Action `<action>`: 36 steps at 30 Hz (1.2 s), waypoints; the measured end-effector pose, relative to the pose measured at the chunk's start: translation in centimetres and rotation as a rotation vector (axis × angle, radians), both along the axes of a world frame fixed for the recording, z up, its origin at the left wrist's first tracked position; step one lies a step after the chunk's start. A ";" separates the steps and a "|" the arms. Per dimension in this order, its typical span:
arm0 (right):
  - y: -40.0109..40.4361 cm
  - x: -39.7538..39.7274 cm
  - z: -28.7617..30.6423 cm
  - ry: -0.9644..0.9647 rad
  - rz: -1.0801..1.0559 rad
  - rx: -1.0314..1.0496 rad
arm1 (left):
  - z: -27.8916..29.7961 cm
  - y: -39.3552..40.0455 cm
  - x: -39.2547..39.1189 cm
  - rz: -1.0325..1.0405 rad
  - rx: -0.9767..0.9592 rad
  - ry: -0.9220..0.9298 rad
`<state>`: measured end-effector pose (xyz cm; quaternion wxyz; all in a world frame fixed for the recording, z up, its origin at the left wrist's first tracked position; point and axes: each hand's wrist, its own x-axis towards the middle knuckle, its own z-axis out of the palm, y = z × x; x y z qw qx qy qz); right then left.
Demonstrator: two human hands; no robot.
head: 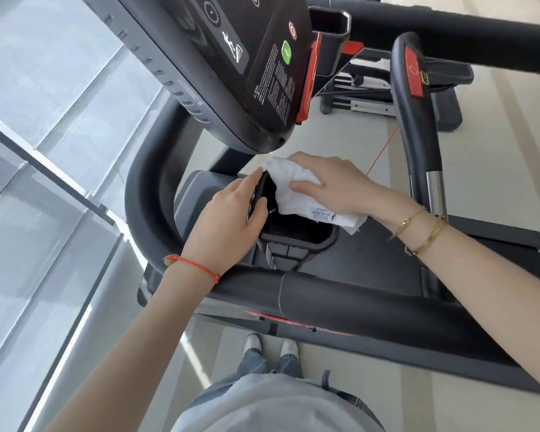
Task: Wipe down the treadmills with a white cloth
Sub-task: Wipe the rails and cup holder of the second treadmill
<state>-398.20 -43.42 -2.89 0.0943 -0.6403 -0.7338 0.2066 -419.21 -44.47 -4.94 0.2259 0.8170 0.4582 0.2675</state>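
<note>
The white cloth [296, 188] lies bunched just below the lower edge of the treadmill console [231, 67], draped over the far rim of the black cup holder [296, 232] that sits under that console. The right hand [334, 185] lies on top of the cloth, fingers curled over its far side and thumb laid across its near side, gripping it; a printed label on the cloth hangs out below the palm. The left hand [228, 216] is just left of the cloth, fingers wrapped round a small black object [259, 194] at the cup holder's left rim; its fingertips touch the cloth's left edge. The black front handlebar [340, 294] crosses below the cup holder, under both wrists.
</note>
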 end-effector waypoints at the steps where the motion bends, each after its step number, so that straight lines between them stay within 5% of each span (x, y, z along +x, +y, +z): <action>1: 0.4 -0.2 0.1 -0.027 0.043 0.009 | 0.0 0.1 0.0 -0.004 -0.001 0.005; 8: 0.5 -0.7 0.0 -0.027 0.031 0.045 | -0.2 0.2 0.0 -0.010 -0.014 0.009; 19: -8.3 -3.3 -1.8 0.699 -0.530 -0.065 | -0.2 0.1 0.0 -0.004 -0.014 0.001; 28: -2.9 -0.2 -0.4 0.386 -0.374 -0.155 | -0.2 0.2 0.1 -0.027 -0.004 0.001; 36: -8.2 -3.1 -0.6 0.704 -0.557 -0.176 | -0.4 0.4 0.0 -0.031 -0.007 -0.004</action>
